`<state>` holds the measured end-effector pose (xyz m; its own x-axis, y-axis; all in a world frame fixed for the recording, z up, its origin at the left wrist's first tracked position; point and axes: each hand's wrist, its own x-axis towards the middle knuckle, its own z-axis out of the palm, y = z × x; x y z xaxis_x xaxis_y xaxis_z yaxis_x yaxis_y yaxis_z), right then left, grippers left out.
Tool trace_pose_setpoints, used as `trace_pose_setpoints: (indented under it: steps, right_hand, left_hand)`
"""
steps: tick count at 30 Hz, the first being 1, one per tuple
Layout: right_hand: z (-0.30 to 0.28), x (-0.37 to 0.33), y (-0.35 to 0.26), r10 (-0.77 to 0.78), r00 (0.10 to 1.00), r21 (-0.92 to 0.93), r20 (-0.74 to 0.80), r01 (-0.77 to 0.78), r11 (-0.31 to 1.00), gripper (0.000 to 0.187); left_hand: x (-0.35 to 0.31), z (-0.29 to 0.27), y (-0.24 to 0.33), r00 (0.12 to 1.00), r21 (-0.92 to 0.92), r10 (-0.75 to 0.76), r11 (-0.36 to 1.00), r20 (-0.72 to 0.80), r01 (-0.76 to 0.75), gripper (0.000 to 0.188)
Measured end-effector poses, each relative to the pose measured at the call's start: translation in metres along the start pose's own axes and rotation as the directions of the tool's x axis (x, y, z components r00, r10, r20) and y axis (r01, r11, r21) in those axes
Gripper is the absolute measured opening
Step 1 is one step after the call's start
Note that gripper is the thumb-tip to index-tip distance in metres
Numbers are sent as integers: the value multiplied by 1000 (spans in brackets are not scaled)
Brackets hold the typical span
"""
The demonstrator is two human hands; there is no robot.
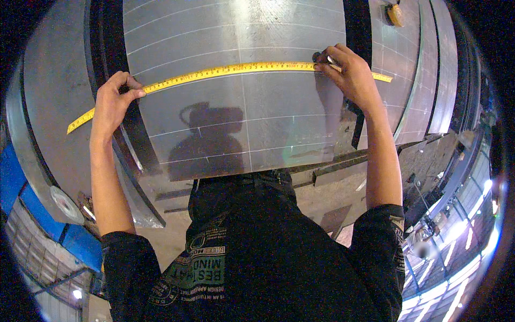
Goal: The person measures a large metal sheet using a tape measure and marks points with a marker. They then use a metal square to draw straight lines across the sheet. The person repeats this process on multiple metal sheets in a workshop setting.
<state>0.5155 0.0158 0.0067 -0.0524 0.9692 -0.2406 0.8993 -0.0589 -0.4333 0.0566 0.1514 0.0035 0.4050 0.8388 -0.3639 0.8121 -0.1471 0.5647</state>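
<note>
A yellow measuring tape (pixel 230 70) lies stretched across a grey steel sheet (pixel 236 118) that is marked with a grid of pale scribed lines. My left hand (pixel 113 102) pinches the tape down at the sheet's left edge. My right hand (pixel 348 72) presses the tape near the sheet's right edge and holds a small pale marking stick (pixel 333 61) with its tip at the tape. The tape's ends stick out past both hands.
More steel plates (pixel 59 102) lie to the left and another (pixel 424 70) to the right, with dark gaps between them. A yellow object (pixel 396 14) sits at the top right. Metal strips (pixel 343 166) and a concrete floor lie below the sheet.
</note>
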Motion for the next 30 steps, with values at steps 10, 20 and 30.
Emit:
trace_pose_setpoints:
  steps: [10,20,30]
  right_hand:
    - [1,0,3,1,1000,60,-8,0,998,24]
    - [-2,1,-1,2,1000,104,23,-4,995,27]
    - [1,1,-1,50,999,51,7,-50,997,28]
  left_hand:
    - [4,-3,-4,999,0,14,1000,31,-14,19]
    - [4,-3,-4,999,5,-18,1000,44,18,20]
    - [3,1,-11,999,-8,29,1000,19,-29,22]
